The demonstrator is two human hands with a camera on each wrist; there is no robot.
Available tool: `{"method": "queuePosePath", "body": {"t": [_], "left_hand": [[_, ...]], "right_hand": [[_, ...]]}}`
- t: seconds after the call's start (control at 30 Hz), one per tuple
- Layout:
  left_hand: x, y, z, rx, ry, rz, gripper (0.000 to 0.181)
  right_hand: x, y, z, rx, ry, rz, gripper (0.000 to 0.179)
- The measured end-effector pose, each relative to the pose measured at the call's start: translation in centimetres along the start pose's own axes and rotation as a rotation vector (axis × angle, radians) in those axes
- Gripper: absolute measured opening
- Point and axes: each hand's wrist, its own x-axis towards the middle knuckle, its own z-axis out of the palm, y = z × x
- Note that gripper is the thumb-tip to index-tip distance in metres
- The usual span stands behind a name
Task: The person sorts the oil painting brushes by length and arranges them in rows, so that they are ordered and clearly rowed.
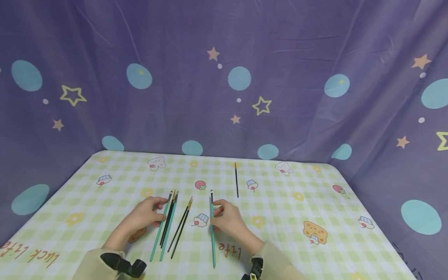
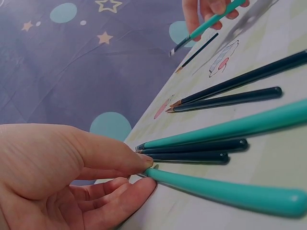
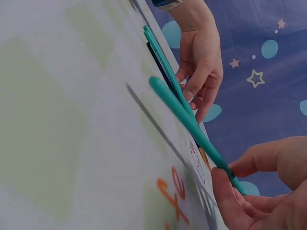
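Note:
My right hand (image 1: pixel 228 219) pinches a teal-handled paintbrush (image 1: pixel 213 249) between thumb and fingers. In the right wrist view that brush (image 3: pixel 180 112) is raised off the cloth, its shadow beneath it. At the left, my left hand (image 1: pixel 145 213) has thumb and fingertips around the ferrule end of another teal paintbrush (image 2: pixel 230 191), the leftmost of a group. Beside it lie black-handled paintbrushes (image 2: pixel 192 157) and one more teal paintbrush (image 2: pixel 230 123), close together with bristles pointing away from me.
Two thin black paintbrushes (image 1: pixel 180 233) lie between the hands, tips together. A single black paintbrush (image 1: pixel 237 182) rests farther back, right of centre. A green checked cloth (image 1: pixel 280 241) with printed pictures covers the table. Behind it hangs a purple curtain (image 1: pixel 175 112).

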Motion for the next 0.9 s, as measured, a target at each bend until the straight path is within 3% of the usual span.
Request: {"method": "queuePosePath", "body": {"t": [0.5,0.9], "left_hand": [[-0.1,0.0,-0.1,-0.013,-0.009,0.009,0.056],[-0.1,0.2,-0.1,0.001,-0.004,-0.003,0.056]], "right_hand": [[-2.1,1.1,-2.3,-0.092,0.024,-0.009,0.048],[-3.0,2.2,-4.0,-0.059,0.026,0.059,0.052]]}}
